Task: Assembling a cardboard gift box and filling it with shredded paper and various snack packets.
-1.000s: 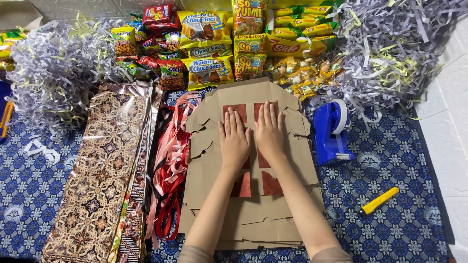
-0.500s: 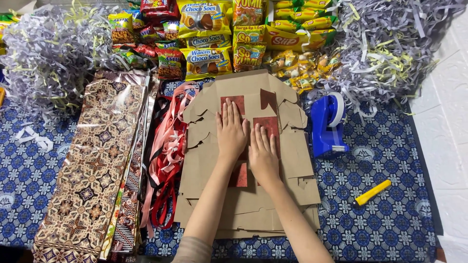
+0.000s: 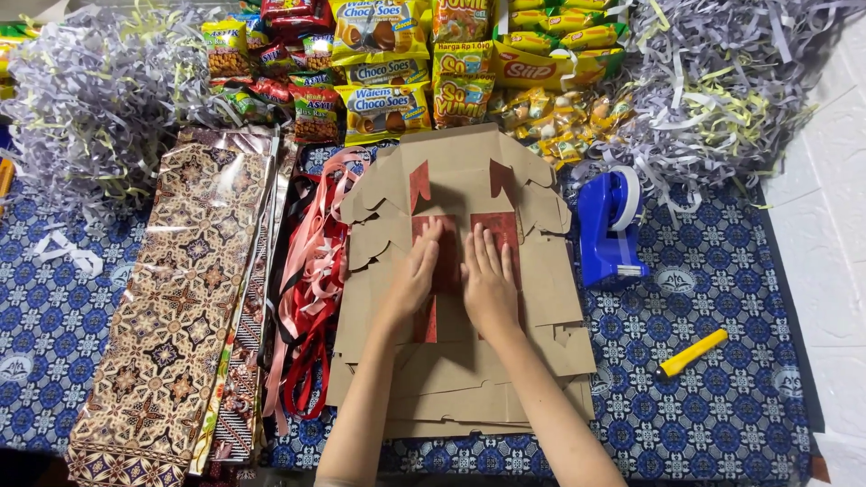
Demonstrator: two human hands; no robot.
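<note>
A stack of flat brown cardboard box blanks [image 3: 541, 298] with red printed patches lies in the middle of the blue patterned cloth. My left hand [image 3: 415, 275] and my right hand [image 3: 487, 280] both rest palm down on the top sheet, side by side, fingers together and pointing away from me. Neither hand holds anything.
Pink and red ribbons [image 3: 311, 289] lie left of the cardboard, then patterned wrapping sheets [image 3: 171, 307]. A blue tape dispenser [image 3: 609, 225] and a yellow cutter [image 3: 690, 353] sit at the right. Snack packets [image 3: 388, 72] and shredded paper piles [image 3: 90, 99] line the far side.
My hands slid along the cardboard: the right one drew toward me, then both came level side by side. The view shifted slightly.
</note>
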